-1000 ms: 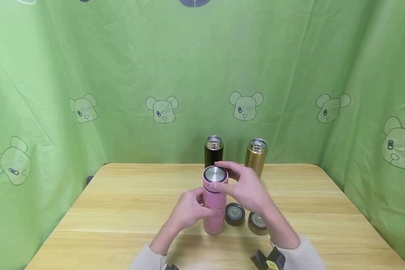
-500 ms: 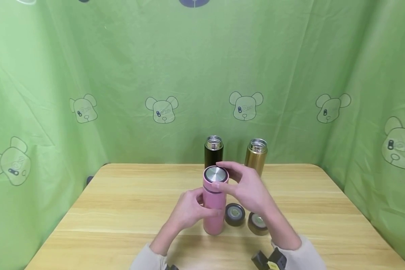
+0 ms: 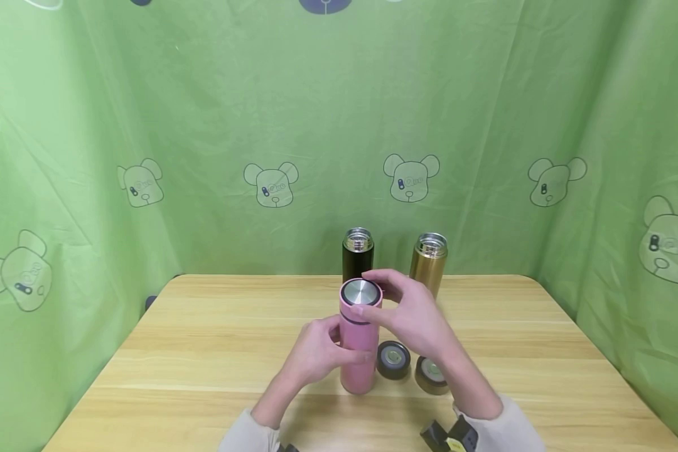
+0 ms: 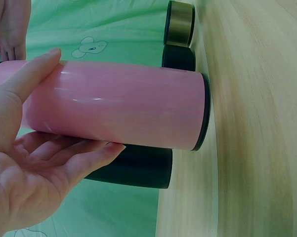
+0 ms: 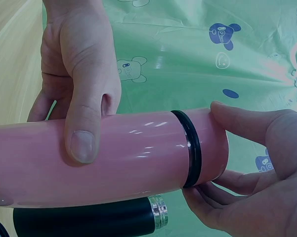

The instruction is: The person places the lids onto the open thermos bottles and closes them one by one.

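A pink thermos bottle [image 3: 358, 351] stands upright near the middle of the table, with its pink lid [image 3: 347, 307] on, topped by a steel disc. My left hand [image 3: 316, 351] grips the bottle's body from the left, thumb across the front. At the top, my right hand [image 3: 415, 314] holds the lid between thumb and fingers. In the right wrist view a black band [image 5: 191, 150] runs between lid and body. Behind stand a black thermos [image 3: 358, 260] and a gold thermos [image 3: 427, 270], both uncapped with steel necks showing.
Right of the pink bottle, a black lid [image 3: 393, 360] and a gold lid [image 3: 431, 375] lie with their undersides facing up. The gold one is partly behind the right forearm. A green curtain [image 3: 328, 113] closes off the wooden table [image 3: 215, 339] at the back and sides.
Both hands keep their hold on the pink bottle and its lid. The right hand and lid shift only very slightly; the other bottles and lids stay in place.
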Tool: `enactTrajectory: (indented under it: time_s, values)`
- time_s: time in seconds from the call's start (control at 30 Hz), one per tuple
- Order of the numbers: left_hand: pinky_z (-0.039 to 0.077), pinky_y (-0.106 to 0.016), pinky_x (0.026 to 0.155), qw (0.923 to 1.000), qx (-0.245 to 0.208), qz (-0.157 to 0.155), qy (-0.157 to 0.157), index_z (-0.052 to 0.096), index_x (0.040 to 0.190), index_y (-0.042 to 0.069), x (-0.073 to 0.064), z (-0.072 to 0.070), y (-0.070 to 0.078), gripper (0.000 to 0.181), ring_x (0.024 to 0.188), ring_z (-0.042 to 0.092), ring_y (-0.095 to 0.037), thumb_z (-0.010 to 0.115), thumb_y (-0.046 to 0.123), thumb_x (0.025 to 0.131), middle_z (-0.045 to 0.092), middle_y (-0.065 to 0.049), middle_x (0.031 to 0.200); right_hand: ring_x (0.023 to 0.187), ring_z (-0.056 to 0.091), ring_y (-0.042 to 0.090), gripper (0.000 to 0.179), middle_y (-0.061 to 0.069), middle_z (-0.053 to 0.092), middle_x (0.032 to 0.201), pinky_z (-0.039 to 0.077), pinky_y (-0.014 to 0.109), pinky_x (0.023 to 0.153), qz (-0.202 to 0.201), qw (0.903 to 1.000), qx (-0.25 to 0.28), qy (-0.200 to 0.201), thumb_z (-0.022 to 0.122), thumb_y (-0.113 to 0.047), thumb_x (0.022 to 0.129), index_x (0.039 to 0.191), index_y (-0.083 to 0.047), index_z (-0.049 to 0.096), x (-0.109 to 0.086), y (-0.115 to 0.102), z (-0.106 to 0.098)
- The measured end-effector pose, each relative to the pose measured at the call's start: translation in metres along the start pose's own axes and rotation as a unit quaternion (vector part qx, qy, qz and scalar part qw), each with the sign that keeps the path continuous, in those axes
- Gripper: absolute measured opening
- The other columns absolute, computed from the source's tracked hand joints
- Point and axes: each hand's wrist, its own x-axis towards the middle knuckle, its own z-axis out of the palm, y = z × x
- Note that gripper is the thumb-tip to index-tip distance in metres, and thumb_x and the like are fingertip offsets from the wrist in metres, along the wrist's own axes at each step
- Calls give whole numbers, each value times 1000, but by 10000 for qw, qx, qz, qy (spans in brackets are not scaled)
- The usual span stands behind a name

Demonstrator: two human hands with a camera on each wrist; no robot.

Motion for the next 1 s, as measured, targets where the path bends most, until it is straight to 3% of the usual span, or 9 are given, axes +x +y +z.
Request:
enactTrajectory:
  time_s: [0.27, 0.5, 0.73, 0.87, 1.0]
  values:
    - [58, -28, 82, 9997, 217, 108, 50, 71, 115, 20, 1, 0, 0, 52, 92, 71, -8, 88, 45, 73, 77, 4, 103, 115, 65, 26, 74, 6, 61, 126, 53, 48, 100, -146, 9994, -304, 88, 87, -41, 78, 142, -17, 57, 1, -1, 2]
    - [58, -27, 82, 9997, 216, 104, 33, 71, 115, 21, 0, 0, -1, 51, 92, 71, -8, 88, 45, 73, 77, 5, 103, 112, 65, 24, 71, 6, 59, 118, 53, 47, 96, -135, 9984, -536, 71, 85, -48, 78, 138, -18, 62, 0, -2, 2]
    - [59, -28, 84, 9997, 211, 75, 34, 71, 118, 21, 0, 0, -2, 54, 95, 71, -9, 88, 45, 73, 77, 5, 104, 126, 60, 36, 75, 11, 58, 135, 49, 56, 106, -205, 9969, -731, -195, 86, -40, 79, 144, -15, 56, -1, -2, -2]
    - [58, -27, 83, 9998, 183, 97, 44, 71, 117, 22, 0, 0, -2, 53, 94, 71, -9, 88, 45, 73, 77, 6, 103, 133, 55, 38, 77, 10, 57, 145, 45, 57, 111, -171, 9974, -577, -387, 84, -37, 81, 147, -14, 52, 0, -3, -4]
    - [58, -27, 83, 9998, 143, 116, 53, 71, 116, 22, 0, 0, -2, 51, 93, 71, -8, 88, 45, 73, 77, 7, 102, 134, 55, 37, 75, 10, 58, 145, 44, 57, 112, -112, 9981, -432, -429, 83, -39, 83, 147, -14, 52, 1, -3, -4]
